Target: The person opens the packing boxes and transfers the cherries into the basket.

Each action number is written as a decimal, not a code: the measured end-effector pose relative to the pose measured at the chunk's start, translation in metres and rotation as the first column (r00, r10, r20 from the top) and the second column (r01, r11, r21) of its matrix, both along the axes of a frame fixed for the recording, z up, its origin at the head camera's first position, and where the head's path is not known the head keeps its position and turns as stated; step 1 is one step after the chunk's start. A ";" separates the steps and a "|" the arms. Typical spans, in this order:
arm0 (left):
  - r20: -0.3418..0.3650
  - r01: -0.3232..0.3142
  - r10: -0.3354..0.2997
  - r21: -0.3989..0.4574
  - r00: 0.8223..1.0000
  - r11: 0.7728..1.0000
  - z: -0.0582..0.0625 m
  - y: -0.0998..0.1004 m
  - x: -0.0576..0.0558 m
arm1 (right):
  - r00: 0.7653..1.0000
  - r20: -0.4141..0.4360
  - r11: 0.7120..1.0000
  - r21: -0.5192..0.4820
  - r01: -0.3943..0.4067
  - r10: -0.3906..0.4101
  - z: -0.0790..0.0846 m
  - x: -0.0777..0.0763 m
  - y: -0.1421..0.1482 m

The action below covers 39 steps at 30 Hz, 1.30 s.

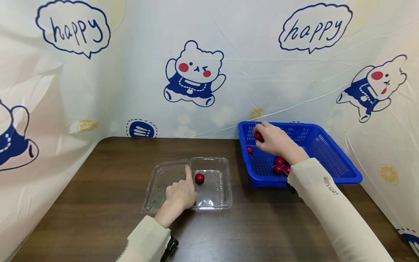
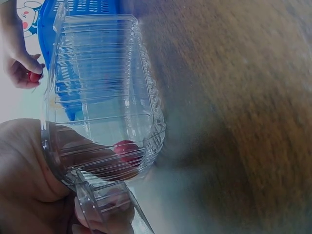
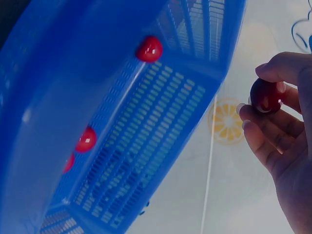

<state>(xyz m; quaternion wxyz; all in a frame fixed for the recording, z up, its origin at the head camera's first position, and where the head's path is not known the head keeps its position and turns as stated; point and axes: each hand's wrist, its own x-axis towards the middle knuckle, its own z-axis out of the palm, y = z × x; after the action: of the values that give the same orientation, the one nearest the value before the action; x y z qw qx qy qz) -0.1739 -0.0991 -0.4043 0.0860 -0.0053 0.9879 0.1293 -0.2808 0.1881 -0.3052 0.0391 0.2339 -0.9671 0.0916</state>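
Observation:
My right hand [image 1: 273, 140] pinches a dark red cherry [image 3: 266, 95] between thumb and fingers, over the far left part of the blue basket [image 1: 246, 160]. Several more cherries [image 1: 279, 161] lie on the basket's floor, one of them near its left wall. A clear plastic box [image 1: 226, 189] stands open left of the basket, its lid [image 1: 160, 182] folded out to the left. One cherry [image 1: 199, 178] sits inside the box. Across the hinge side, my left hand [image 1: 181, 193] holds the box, index finger stretched forward, a digit inside near that cherry [image 2: 128, 152].
Both containers are on a dark wooden table [image 1: 108, 203]. A printed cloth [image 1: 255, 80] with bears and lemon slices hangs behind the table and along its sides. The basket's raised rim [image 1: 330, 180] passes under the right forearm.

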 end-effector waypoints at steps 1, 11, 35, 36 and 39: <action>-0.001 -0.001 0.001 -0.002 1.000 1.000 0.000 0.000 0.000 | 1.000 -0.009 1.000 0.002 0.003 -0.003 0.001 0.000 0.003; -0.003 0.005 -0.005 -0.002 1.000 1.000 -0.001 0.000 0.001 | 0.999 -0.021 0.998 0.049 0.049 -0.048 0.002 -0.001 0.026; 0.000 0.004 -0.004 -0.001 1.000 1.000 -0.001 0.000 0.001 | 0.993 0.063 0.985 0.146 0.091 -0.101 -0.009 -0.004 0.065; 0.000 0.004 -0.004 -0.001 1.000 1.000 0.000 0.000 0.001 | 0.993 0.064 0.985 0.149 0.090 -0.100 -0.009 -0.004 0.066; 0.001 0.001 -0.001 0.002 1.000 1.000 0.000 -0.001 0.001 | 0.993 0.065 0.983 0.159 0.088 -0.099 -0.011 -0.003 0.068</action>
<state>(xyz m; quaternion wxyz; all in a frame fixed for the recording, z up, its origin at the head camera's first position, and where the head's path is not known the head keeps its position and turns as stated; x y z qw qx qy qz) -0.1729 -0.0998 -0.4046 0.0866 -0.0048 0.9877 0.1300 -0.2837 0.2559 -0.3161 -0.0100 0.1870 -0.9820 0.0224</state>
